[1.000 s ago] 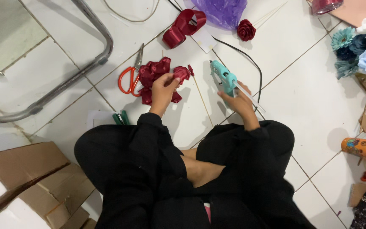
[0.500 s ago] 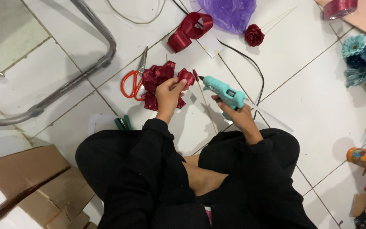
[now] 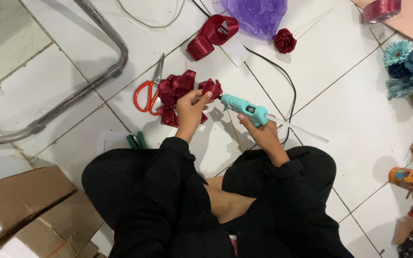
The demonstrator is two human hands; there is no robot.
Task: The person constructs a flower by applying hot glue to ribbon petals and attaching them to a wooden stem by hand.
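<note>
— Mid-frame, on white glossy tile: left hand [image 3: 190, 106] pinching one folded satin petal [image 3: 211, 87], dark red.
— Right hand [image 3: 260, 132] wrapped round one teal plastic glue gun [image 3: 244, 108], nozzle at petal. One orange-handled scissors [image 3: 145, 94] left.

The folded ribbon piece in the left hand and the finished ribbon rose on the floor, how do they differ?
The folded ribbon piece is held in the left hand, at the glue gun tip; the ribbon rose lies apart on the tile. The piece looks flat and angular; the rose is round and coiled. Both are dark red.
</note>
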